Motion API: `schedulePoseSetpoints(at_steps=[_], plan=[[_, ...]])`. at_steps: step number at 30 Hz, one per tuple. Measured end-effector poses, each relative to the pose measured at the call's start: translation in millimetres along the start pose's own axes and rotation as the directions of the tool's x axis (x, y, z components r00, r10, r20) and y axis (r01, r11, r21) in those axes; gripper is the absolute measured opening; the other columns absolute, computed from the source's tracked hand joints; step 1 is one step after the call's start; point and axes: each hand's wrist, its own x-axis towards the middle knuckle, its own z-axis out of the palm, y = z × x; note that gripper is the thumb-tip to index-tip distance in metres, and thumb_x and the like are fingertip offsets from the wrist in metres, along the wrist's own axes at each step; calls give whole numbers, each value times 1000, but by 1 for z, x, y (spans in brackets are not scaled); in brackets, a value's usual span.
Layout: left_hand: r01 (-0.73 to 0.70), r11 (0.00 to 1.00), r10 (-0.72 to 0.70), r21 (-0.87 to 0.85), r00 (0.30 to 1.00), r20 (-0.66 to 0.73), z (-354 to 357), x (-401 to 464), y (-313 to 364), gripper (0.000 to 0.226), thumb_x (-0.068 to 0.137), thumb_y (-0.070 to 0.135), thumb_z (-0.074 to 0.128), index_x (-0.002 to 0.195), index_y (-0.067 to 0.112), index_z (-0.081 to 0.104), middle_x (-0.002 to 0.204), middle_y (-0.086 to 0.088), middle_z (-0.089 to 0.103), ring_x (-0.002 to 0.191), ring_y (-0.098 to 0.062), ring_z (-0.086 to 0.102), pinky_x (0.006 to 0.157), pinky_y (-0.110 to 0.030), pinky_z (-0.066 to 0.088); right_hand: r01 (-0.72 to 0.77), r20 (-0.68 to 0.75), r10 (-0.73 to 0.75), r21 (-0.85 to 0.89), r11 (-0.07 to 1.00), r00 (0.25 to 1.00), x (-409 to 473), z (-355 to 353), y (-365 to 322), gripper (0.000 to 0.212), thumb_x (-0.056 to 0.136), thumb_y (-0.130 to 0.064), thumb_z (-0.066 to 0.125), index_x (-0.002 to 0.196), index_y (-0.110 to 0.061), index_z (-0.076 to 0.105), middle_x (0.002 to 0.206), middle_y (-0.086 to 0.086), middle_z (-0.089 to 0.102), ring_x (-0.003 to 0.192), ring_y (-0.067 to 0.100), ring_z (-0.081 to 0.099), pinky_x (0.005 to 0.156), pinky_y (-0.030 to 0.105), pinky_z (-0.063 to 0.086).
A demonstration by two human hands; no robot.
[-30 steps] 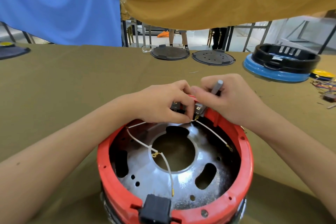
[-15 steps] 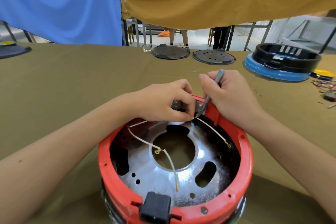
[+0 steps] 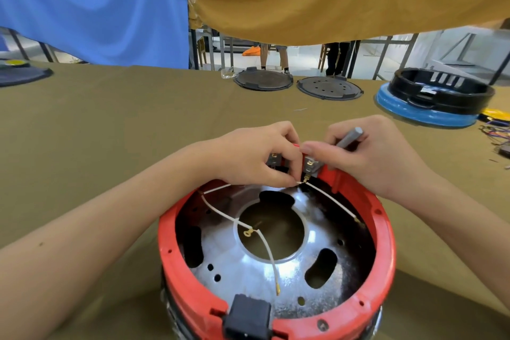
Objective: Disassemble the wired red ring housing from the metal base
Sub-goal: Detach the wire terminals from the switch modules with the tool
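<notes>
Red ring housing (image 3: 176, 265), glossy plastic, circles shiny perforated metal base (image 3: 311, 254) at table's six o'clock. Left hand (image 3: 256, 157) pinches white wire (image 3: 220, 208) terminal at twelve o'clock; right hand (image 3: 369, 157) grips grey tool (image 3: 349, 137).

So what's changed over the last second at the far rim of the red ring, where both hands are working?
The right hand tipped its grey tool upright half a second ago, then laid it back; its fingertips again meet the left hand, which pinches the white wire's brass terminal. The red plastic ring housing, the shiny metal base and the loose white wires stayed put.
</notes>
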Motion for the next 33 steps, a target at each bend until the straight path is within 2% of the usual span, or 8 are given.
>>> schedulePoseSetpoints(at_steps=[4, 10, 13, 16, 20, 22, 29, 33], plan=[[-5, 1000, 5, 5, 1000, -2, 0, 1, 0, 9, 86, 32, 71, 85, 41, 68, 109, 20, 41, 99, -7, 54, 95, -41, 45, -39, -21, 41, 49, 998, 999, 2, 5, 2, 46, 88, -44, 66, 50, -20, 59, 42, -11, 46, 44, 6, 39, 45, 14, 29], [-49, 998, 48, -32, 999, -13, 2, 3, -2, 6, 86, 26, 72, 86, 32, 70, 123, 13, 51, 111, -10, 56, 100, -43, 43, -90, -67, 100, 139, 986, 993, 2, 10, 5, 44, 98, -23, 60, 59, -5, 65, 35, -17, 44, 37, -1, 44, 44, 6, 30], [-74, 997, 74, -29, 997, -4, 1, 5, -2, 2, 87, 22, 71, 88, 24, 73, 129, 13, 53, 117, -7, 53, 101, -44, 42, -105, -87, 121, 174, 979, 989, 1, 12, 4, 45, 99, -22, 59, 58, -4, 65, 33, -17, 43, 37, -1, 45, 44, 5, 32], [-72, 997, 72, -9, 997, -13, 1, 6, -3, 2, 88, 25, 71, 89, 26, 73, 127, 15, 53, 118, -3, 51, 100, -44, 42, -129, -91, 151, 212, 969, 984, 0, 13, 2, 47, 100, -24, 59, 58, -4, 65, 34, -15, 45, 36, -1, 46, 44, 5, 32], [-72, 997, 72, 11, 997, -10, 3, 5, -2, 4, 88, 26, 70, 86, 30, 71, 122, 17, 52, 119, -4, 50, 99, -43, 42, -261, -60, 308, 395, 881, 949, -1, 16, 3, 51, 100, -30, 56, 55, -7, 61, 34, -10, 46, 32, 1, 39, 40, 9, 31], [-74, 997, 74, 9, 997, -5, 2, 5, -1, 6, 88, 26, 70, 85, 32, 70, 122, 18, 52, 119, -5, 50, 98, -43, 43, -236, -62, 283, 404, 884, 957, -2, 16, 1, 50, 100, -28, 57, 55, -6, 60, 34, -11, 44, 32, 0, 40, 40, 8, 31], [-74, 997, 74, 5, 997, -14, 2, 5, -3, 4, 87, 26, 71, 86, 30, 71, 121, 17, 54, 110, -8, 56, 95, -43, 45, -38, -126, 50, 97, 995, 991, -4, 8, 1, 47, 93, -38, 66, 55, -9, 62, 41, -8, 43, 42, 6, 38, 45, 14, 27], [-59, 998, 60, 8, 998, -22, 2, 4, -4, 4, 87, 28, 71, 90, 30, 72, 120, 22, 53, 109, -4, 55, 95, -41, 44, 49, -26, -52, -80, 996, 998, -6, 2, -2, 39, 82, -45, 73, 55, -19, 65, 48, -6, 53, 48, 12, 46, 46, 14, 32]])
